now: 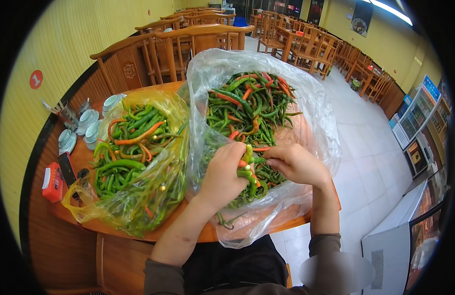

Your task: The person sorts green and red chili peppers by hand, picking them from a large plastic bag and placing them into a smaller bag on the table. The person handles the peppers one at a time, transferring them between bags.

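My left hand [227, 171] is closed round a bunch of green and orange chili peppers [249, 171], their pale cut ends pointing right. Beside it, the fingers of my right hand [292, 162] pinch near the end of a green chili; whether that chili belongs to the bunch is hard to tell. Both hands are over a clear plastic bag [323, 121], spread wide, with a large heap of green and red chilies [249, 103] in it. To the left, a yellow translucent plastic bag [172, 147] holds more chilies [135, 129], several with stems gone.
On the wooden table [91, 217] at left are wrapped dish sets [91, 134], a chopstick holder [68, 116], a red tissue box [52, 182] and a phone [67, 167]. Wooden chairs [205, 33] stand beyond. A display fridge [415, 114] is at far right.
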Available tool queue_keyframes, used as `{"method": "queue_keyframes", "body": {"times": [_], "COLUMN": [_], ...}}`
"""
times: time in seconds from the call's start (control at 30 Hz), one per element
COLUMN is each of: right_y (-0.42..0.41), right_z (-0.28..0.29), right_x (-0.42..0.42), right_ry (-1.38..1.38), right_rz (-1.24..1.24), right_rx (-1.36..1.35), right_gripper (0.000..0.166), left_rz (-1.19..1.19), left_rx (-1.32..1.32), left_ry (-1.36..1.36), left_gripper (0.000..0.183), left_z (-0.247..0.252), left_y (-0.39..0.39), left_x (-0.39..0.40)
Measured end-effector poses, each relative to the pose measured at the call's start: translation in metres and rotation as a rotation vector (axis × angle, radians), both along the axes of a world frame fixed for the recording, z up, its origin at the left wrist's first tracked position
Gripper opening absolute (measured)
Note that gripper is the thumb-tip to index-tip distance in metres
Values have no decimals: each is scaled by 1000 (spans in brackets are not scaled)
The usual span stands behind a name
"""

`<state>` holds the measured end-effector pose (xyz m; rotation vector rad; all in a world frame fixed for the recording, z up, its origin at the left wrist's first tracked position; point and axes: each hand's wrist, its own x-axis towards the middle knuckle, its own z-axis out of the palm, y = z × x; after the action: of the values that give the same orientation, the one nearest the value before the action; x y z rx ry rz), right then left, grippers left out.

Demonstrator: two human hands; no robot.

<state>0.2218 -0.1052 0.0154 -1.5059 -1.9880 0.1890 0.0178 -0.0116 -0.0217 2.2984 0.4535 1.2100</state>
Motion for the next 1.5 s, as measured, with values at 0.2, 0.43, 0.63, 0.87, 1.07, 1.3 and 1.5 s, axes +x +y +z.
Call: {"method": "queue_keyframes", "body": {"times": [0.2, 0.43, 0.63, 0.87, 1.07, 1.3, 1.5], "right_y": [4, 19, 29, 99, 65, 20, 101], "right_z": [3, -12, 2, -24, 3, 68, 19], "right_x": [-27, -39, -2, 10, 28, 37, 42], "right_ry": [-123, -116, -248, -456, -532, -703, -474], "right_rz": [-229, -365, -465, -637, -624, -458, -632], "right_rx": [278, 490, 58, -53, -191, -669, 34], "right_gripper": [8, 9, 23, 43, 21, 28, 23], "left_rz": [35, -37, -21, -45, -181, -277, -254], "left_rx": [-144, -259, -500, -769, -978, -1082, -1057], "left_ry": [-82, -94, -278, -470, -593, -673, -653], "left_gripper": [30, 33, 29, 31, 31, 30, 32], "left_z": [6, 1, 5, -5, -4, 7, 3], "left_y": [-12, -17, 0, 26, 29, 20, 24], "left_x": [3, 6, -1, -3, -5, -6, -4]}}
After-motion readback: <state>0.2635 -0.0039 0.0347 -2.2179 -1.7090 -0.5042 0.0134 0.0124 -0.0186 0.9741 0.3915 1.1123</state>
